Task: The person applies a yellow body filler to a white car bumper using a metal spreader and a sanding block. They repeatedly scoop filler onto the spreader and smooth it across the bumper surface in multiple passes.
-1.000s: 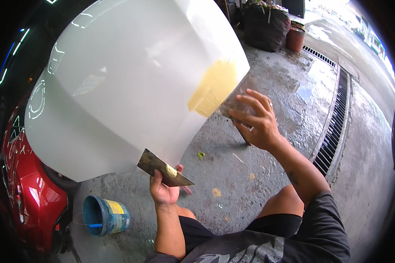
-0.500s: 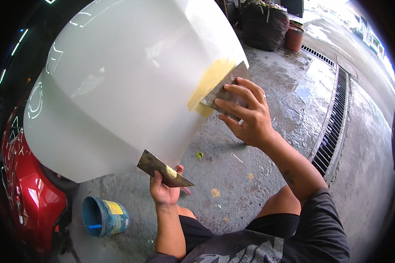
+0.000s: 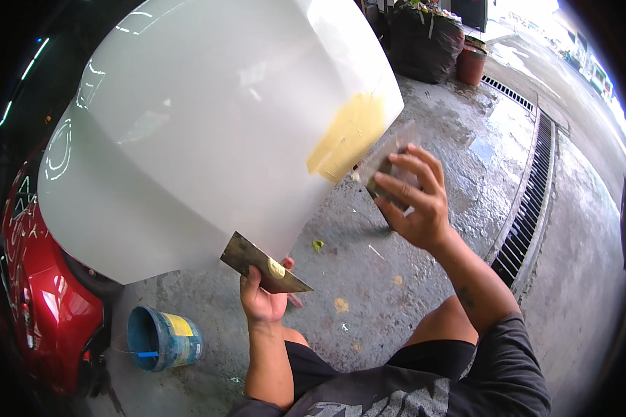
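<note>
A glossy white car panel [image 3: 222,132] is marked by a yellow patch [image 3: 348,135] along its right edge. Just right of the panel, a flat blade [image 3: 382,167], blurred, is grasped in the right hand [image 3: 421,203]. At the panel's near edge, a metal plate [image 3: 245,256] bearing a yellow dab [image 3: 276,269] is gripped by the left hand [image 3: 263,304], thumb on top. A blue bucket [image 3: 181,347] is seen below the panel's near left corner.

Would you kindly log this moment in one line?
Left hand: metal plate, putty dab | right hand: blurred spreader | white panel: yellow patch
</note>
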{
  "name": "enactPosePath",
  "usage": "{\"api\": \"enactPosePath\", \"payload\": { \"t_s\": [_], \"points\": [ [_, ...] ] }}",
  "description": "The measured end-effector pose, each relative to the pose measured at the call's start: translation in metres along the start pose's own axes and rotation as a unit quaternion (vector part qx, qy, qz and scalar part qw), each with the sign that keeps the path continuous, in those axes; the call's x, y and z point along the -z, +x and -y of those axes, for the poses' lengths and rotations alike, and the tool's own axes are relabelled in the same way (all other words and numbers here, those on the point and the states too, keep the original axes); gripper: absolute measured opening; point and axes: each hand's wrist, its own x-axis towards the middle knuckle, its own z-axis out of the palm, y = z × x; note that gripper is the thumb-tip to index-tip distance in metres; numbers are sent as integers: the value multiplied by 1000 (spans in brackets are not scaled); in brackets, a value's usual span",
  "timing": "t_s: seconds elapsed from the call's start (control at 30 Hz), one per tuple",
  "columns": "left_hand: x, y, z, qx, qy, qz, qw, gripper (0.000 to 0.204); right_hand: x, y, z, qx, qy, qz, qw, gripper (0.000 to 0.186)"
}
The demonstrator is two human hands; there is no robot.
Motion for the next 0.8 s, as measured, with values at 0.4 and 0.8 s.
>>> {"api": "enactPosePath", "payload": {
  "t_s": [0.4,0.8],
  "points": [
    [2,1,3,-1,-17,10,1000,36,-8,21,-14,-22,-14,47,999,47],
    [10,-13,-6,8,20,-8,1000,54,61,-131,45,-460,765,-101,438,60]
  ]
}}
